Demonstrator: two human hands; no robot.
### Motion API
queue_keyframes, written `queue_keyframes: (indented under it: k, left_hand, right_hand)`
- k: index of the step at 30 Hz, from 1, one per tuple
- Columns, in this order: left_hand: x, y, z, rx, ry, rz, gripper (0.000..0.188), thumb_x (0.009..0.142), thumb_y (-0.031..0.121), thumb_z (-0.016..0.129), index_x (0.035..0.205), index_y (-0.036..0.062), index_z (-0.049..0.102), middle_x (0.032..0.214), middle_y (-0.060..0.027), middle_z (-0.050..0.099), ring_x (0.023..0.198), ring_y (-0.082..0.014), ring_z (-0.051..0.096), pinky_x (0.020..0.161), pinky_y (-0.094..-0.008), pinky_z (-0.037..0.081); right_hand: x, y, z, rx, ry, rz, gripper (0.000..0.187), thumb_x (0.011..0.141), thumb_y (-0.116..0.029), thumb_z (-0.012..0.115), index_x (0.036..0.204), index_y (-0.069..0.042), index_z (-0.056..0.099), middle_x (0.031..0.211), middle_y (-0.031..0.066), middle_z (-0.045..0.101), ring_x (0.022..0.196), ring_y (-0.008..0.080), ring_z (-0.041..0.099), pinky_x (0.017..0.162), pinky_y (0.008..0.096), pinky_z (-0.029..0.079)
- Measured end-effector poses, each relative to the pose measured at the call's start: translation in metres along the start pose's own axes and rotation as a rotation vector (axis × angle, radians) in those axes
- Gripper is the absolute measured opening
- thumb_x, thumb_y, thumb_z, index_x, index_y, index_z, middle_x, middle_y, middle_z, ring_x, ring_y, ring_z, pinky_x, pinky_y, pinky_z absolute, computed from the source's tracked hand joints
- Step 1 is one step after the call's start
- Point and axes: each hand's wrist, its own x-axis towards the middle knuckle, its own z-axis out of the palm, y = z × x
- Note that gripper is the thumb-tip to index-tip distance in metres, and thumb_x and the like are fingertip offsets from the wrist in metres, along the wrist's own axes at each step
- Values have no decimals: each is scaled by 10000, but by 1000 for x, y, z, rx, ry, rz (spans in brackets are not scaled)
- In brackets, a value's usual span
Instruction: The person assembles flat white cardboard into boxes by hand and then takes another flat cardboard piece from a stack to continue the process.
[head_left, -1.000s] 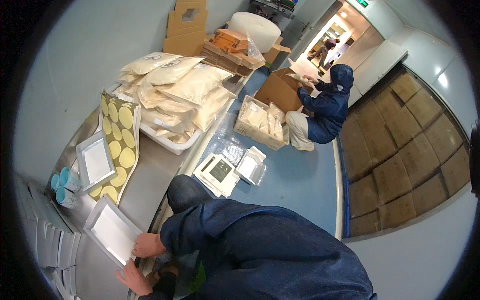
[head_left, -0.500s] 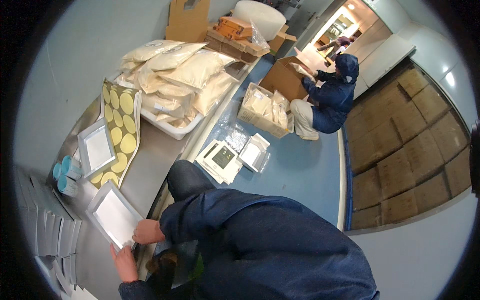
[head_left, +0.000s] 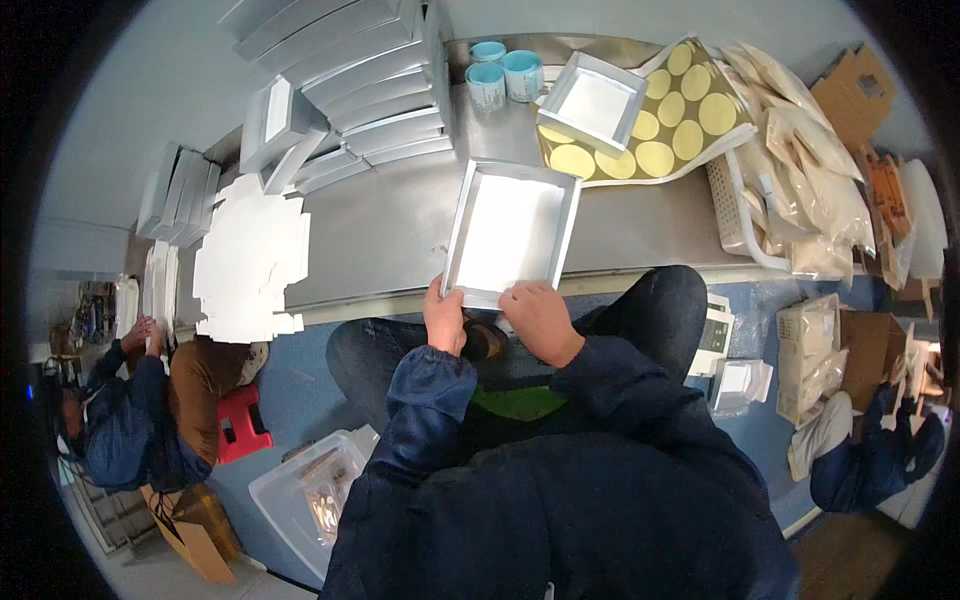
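Observation:
A shallow silver-grey box tray (head_left: 508, 235) with a white inside rests on the metal table, its near edge reaching the table's front. My left hand (head_left: 445, 316) is closed on the near left corner of it. My right hand (head_left: 542, 322) has its fingers curled over the near wall, toward the right corner. Beyond, a second box tray (head_left: 592, 103) of the same kind lies on a sheet of round yellow stickers (head_left: 690, 112). How far my fingers reach under the tray is hidden.
Stacked grey boxes (head_left: 385, 85) and flat white card blanks (head_left: 250, 260) are at left, blue-topped rolls (head_left: 487, 85) at the back. Filled bags (head_left: 800, 180) overflow a white basket (head_left: 735, 210) at right. Co-workers sit on both sides. A clear bin (head_left: 300, 490) stands on the floor.
The view has swung left from the right side of the room, bringing the stacked boxes and the left co-worker into sight. Both hands stay at the same tray's near edge.

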Motion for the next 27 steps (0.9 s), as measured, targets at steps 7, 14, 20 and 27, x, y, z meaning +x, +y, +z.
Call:
queue_keyframes:
  k: [7, 14, 20, 27]
  left_hand:
    - [-41, 10, 22, 5, -39, 87, 348, 851, -37, 450, 1196, -36, 492, 964, -57, 572, 827, -113, 522, 750, -228, 423]
    - [-34, -13, 18, -46, -28, 176, 341, 848, -42, 436, 1184, -36, 496, 1005, -61, 570, 829, -102, 519, 728, -233, 431]
    - [-33, -17, 23, 6, 11, 192, 339, 853, -49, 440, 1187, -30, 499, 990, -64, 581, 794, -106, 543, 692, -229, 447]
    - [-41, -15, 24, -32, 8, 148, 340, 847, -74, 431, 1174, -25, 508, 1019, -89, 593, 871, -147, 572, 765, -243, 459]
  right_hand:
    - [42, -25, -18, 832, 382, 409, 307, 847, -17, 535, 1143, 66, 533, 1022, 181, 639, 889, 228, 640, 761, 311, 503]
    - [57, -42, -13, 945, 556, 470, 289, 843, 53, 473, 1127, 74, 521, 972, 169, 648, 884, 216, 645, 768, 289, 508]
    - [59, -38, -3, 870, 562, 460, 273, 790, 64, 498, 1056, 68, 557, 911, 151, 645, 834, 208, 642, 739, 306, 511]
    - [64, -50, -14, 687, 677, 502, 367, 788, 61, 457, 1149, 30, 520, 943, 174, 614, 836, 258, 612, 753, 328, 493]
